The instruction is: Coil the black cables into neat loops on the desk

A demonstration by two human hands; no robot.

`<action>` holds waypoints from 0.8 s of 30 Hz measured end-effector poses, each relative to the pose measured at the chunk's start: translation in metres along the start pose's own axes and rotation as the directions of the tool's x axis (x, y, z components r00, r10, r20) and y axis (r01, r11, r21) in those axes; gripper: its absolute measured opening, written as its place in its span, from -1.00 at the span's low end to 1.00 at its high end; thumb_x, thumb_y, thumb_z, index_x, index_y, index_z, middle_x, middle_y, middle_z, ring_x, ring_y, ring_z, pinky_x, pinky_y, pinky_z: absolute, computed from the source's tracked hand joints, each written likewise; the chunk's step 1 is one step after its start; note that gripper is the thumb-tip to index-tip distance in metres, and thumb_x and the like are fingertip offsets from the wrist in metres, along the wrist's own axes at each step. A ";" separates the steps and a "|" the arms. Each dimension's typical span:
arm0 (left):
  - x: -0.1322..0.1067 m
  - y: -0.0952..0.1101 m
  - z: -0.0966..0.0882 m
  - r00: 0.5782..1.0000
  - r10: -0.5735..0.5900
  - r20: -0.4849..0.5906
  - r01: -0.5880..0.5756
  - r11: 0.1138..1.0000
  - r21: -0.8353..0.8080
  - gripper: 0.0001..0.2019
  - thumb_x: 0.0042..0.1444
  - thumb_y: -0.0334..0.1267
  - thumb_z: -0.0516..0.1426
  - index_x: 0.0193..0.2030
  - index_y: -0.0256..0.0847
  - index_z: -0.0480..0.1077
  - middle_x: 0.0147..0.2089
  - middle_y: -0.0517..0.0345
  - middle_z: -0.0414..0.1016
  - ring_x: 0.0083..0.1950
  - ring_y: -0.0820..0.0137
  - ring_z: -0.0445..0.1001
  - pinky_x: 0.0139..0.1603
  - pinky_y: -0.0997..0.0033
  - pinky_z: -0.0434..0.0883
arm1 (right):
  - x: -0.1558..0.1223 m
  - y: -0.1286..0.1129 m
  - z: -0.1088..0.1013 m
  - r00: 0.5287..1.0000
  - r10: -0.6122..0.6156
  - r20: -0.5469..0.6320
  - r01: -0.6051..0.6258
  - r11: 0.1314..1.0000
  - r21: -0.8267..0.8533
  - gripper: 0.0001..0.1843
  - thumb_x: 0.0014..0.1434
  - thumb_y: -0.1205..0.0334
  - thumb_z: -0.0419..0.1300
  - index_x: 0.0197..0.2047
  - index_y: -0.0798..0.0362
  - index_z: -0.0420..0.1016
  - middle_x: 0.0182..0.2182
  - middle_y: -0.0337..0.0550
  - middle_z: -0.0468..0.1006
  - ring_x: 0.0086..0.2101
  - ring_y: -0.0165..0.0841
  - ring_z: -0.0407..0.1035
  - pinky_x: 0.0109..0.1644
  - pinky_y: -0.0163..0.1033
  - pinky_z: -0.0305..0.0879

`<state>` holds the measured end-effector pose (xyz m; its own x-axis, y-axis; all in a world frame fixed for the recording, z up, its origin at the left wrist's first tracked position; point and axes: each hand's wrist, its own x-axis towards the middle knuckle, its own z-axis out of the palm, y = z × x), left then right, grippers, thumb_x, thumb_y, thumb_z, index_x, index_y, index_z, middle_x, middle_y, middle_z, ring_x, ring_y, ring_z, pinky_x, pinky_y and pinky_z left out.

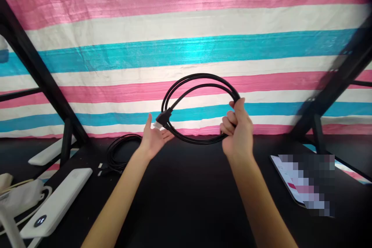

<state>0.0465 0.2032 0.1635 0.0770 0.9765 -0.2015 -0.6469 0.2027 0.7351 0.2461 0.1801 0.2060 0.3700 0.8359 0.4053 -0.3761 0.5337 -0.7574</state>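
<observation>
A black cable (200, 75) is coiled into a wide loop and held up above the black table. My right hand (238, 126) grips the loop at its right side, fingers curled round the strands. At the loop's left hangs the cable's black connector (164, 118) with a pale tip. My left hand (155, 139) is just below and left of that connector, palm up with fingers spread, holding nothing. Whether its fingers touch the connector I cannot tell. Behind my left wrist a second coiled black cable (112, 155) lies on the table, partly hidden by my forearm.
On the left lie a white power bank (62, 201) with a small lit display, a white charger (24, 197) with cords, and another white slab (48, 154). A phone (286, 178), partly pixelated, lies right. Black metal legs (43, 69) flank a striped sheet (186, 50) behind the table (186, 201).
</observation>
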 end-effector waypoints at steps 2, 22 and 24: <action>-0.008 -0.010 0.012 0.987 -0.076 0.140 0.085 0.995 -0.057 -0.36 0.17 0.21 -0.15 0.01 -0.40 0.28 -0.12 -0.36 0.48 -0.09 0.03 0.51 -0.10 0.08 0.41 | -0.005 0.008 0.006 0.999 0.028 -0.035 -0.028 1.000 0.006 -0.50 -0.02 -0.29 0.22 -0.33 0.01 0.38 -0.66 -0.48 -0.20 -0.68 -0.55 -0.35 -0.65 -0.26 -0.39; -0.034 0.012 0.019 0.912 0.164 0.376 -0.218 0.971 0.104 -0.71 0.19 -0.04 0.04 -0.42 -0.21 0.27 -0.66 0.39 -0.05 -0.68 0.59 -0.06 -0.64 0.60 0.05 | 0.004 0.035 -0.001 0.911 0.291 0.293 -0.284 0.957 -0.067 -0.49 0.10 -0.16 0.17 0.01 -0.02 0.39 -0.58 -0.44 0.11 -0.70 -0.60 -0.14 -0.66 -0.38 -0.13; -0.034 0.015 0.016 0.913 0.153 0.379 -0.223 0.964 0.148 -0.72 0.18 -0.05 0.04 -0.41 -0.21 0.27 -0.68 0.40 -0.05 -0.69 0.61 -0.09 -0.65 0.61 0.04 | 0.003 0.036 0.000 0.914 0.291 0.282 -0.273 0.957 -0.102 -0.50 0.10 -0.17 0.16 0.00 -0.04 0.35 -0.56 -0.42 0.16 -0.69 -0.59 -0.09 -0.66 -0.39 -0.10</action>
<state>0.0466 0.1743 0.1921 0.2586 0.9502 0.1741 -0.5286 -0.0116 0.8488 0.2342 0.2019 0.1803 -0.0107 0.9554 0.2950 -0.3741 0.2698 -0.8873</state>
